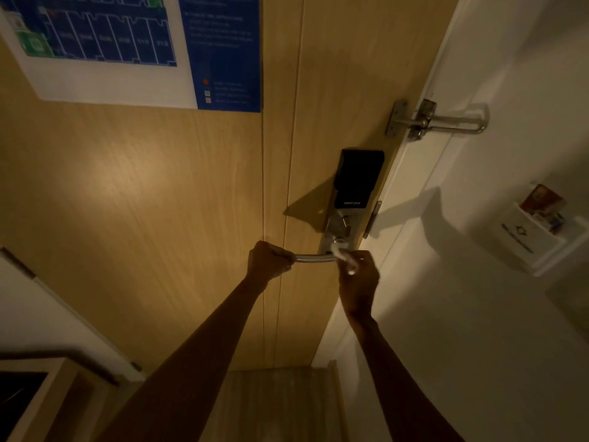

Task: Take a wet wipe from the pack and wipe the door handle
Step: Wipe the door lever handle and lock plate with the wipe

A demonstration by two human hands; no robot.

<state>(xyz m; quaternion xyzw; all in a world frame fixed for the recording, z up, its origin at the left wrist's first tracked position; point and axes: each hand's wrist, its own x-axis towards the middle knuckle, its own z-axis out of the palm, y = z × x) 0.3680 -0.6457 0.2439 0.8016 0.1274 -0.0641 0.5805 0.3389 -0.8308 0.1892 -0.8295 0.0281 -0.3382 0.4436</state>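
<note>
A silver lever door handle (314,258) sticks out leftward from the smart lock (357,183) on the wooden door (159,202). My left hand (269,260) is closed around the handle's free end. My right hand (358,279) pinches a crumpled white wet wipe (342,255) against the handle's base, where it meets the lock plate. The wipe pack is not in view.
A metal swing-bar door guard (436,118) bridges the door and the white frame above the lock. A white key-card holder (535,237) with a card hangs on the right wall. A blue evacuation plan (127,43) is posted on the door. Dark furniture stands at the lower left.
</note>
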